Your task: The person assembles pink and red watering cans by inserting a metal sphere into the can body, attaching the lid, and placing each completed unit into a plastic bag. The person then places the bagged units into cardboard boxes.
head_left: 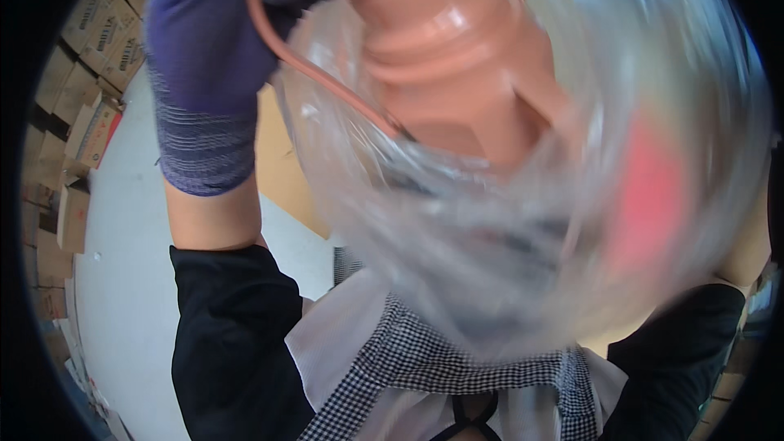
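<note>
A salmon-orange lantern-shaped object (445,41) with a thin curved handle (322,77) fills the upper middle, close to the camera. My left hand (212,41), in a purple knit glove, is raised at the upper left with its fingers closed round the handle near the object's top. A clear plastic bag (490,302) surrounds the lower part of the object and spreads to the right, smeared by motion. A blurred pinkish-red patch (651,196) shows on the bag's right side. My right forearm comes in at the right edge; the bag and blur hide that hand.
Brown cardboard boxes (102,28) are stacked along the far left, one of them (98,126) with red on it. A pale floor (122,278) lies between them and me. Behind the bag is a tan cardboard surface (286,171). I wear a checked apron (425,359).
</note>
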`<action>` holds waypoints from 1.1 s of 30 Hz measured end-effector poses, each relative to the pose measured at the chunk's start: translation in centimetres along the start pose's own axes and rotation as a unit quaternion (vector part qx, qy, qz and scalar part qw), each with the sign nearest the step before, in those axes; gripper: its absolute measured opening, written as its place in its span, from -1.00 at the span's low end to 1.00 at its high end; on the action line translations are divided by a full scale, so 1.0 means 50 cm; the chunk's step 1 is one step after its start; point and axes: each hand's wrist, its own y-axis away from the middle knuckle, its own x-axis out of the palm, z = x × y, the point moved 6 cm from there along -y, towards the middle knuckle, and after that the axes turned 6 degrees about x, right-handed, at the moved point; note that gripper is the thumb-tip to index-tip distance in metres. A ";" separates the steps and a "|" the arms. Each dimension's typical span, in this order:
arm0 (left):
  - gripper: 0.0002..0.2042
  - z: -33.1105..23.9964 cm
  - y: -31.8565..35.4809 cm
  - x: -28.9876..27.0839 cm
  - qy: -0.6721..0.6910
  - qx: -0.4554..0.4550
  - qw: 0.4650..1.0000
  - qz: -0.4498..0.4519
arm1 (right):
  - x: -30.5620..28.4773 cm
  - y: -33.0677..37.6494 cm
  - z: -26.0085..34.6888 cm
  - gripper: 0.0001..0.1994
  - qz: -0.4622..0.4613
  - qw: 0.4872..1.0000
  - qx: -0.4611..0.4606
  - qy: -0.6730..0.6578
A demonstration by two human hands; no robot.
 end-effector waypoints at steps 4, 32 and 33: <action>-0.73 -0.170 -0.087 -0.094 -0.014 0.010 0.999 0.040 | 0.083 -0.146 -0.064 -0.57 0.097 0.992 0.043 0.067; -0.74 -0.023 -0.222 -0.912 -0.415 -0.051 0.829 -0.372 | 0.644 0.328 -0.640 -0.69 0.497 0.762 0.145 0.390; -0.75 -0.005 -0.229 -0.923 -0.445 -0.076 0.816 -0.361 | 0.645 0.329 -0.638 -0.68 0.500 0.758 0.141 0.394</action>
